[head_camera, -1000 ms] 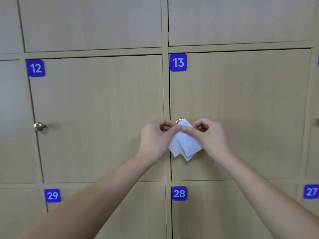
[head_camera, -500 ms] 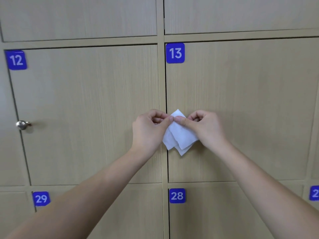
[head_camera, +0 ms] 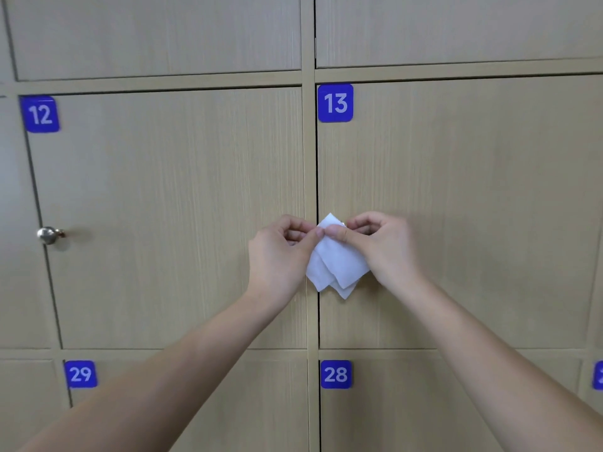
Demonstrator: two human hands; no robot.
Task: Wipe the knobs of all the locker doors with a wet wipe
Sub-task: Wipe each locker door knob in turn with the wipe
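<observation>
The folded white wet wipe hangs against the left edge of the beige wood-grain locker door numbered 13, just right of the seam between doors. It covers that door's knob, of which only a faint glint shows at the wipe's upper right edge. The left hand and right hand meet at the wipe's top corner, each pinching it between thumb and forefinger. Judgement: knob 13 is being wiped. The round silver metal knob on door 12 stands uncovered, well to the left. Next move likely calls for rubbing round the covered knob, then shifting to another door.
</observation>
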